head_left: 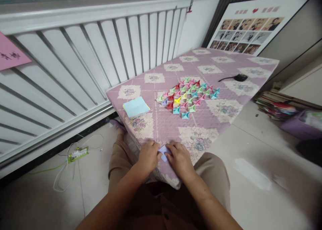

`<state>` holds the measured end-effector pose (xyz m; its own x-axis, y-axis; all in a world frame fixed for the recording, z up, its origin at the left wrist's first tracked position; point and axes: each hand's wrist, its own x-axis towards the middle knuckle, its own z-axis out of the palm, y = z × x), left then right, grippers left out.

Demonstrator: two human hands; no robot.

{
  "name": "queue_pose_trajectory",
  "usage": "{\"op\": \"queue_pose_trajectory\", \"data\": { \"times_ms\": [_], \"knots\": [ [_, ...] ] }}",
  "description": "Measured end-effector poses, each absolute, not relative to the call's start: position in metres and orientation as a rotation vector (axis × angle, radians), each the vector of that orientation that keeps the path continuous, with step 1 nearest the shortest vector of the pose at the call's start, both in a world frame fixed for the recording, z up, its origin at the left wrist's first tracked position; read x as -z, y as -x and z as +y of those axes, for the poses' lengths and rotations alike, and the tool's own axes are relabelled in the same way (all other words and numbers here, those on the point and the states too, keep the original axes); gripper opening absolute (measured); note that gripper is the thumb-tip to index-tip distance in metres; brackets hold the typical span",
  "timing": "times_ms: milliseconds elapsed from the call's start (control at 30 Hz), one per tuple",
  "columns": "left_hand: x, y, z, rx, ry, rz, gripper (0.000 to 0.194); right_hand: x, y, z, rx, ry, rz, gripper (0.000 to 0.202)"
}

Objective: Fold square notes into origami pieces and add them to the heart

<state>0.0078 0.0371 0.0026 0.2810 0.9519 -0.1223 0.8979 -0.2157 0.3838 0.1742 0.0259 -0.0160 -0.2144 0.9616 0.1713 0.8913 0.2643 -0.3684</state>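
Note:
At the near corner of the table, a small folded piece of lilac paper (164, 150) lies between my two hands. My left hand (150, 156) pinches its left side, fingers curled. On the other side my right hand (179, 156) grips the right edge, with thumb and fingers on the paper. Part of the paper is covered by my fingers. Beyond my hands stand rows of small folded paper pieces (184, 104) in red, pink, green, yellow and blue. A stack of square paper (136, 107), light blue on top, rests to the left of them.
A purple floral cloth covers the table (166, 129). Behind it runs a white radiator (141, 38). Toward the far right of the table sits a black object with a cord (240, 77). A power strip (78, 154) with cables lies on the floor at left.

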Motion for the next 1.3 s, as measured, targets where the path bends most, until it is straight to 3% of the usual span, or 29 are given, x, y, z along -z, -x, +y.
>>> {"op": "queue_pose_trajectory", "data": {
  "times_ms": [767,1000,1300],
  "knots": [
    [-0.004,-0.009,0.039,-0.193,-2.176,1.559,0.014,0.021,-0.174,0.015,-0.417,1.537,-2.021,0.003],
    [-0.008,-0.008,0.038,-0.231,-2.172,1.505,0.006,0.021,-0.178,0.015,-0.435,1.459,-2.011,0.005],
    [-0.020,-0.007,0.037,-0.266,-2.137,1.315,0.010,0.017,-0.188,0.021,-0.645,1.264,-1.921,0.011]
  ]
}}
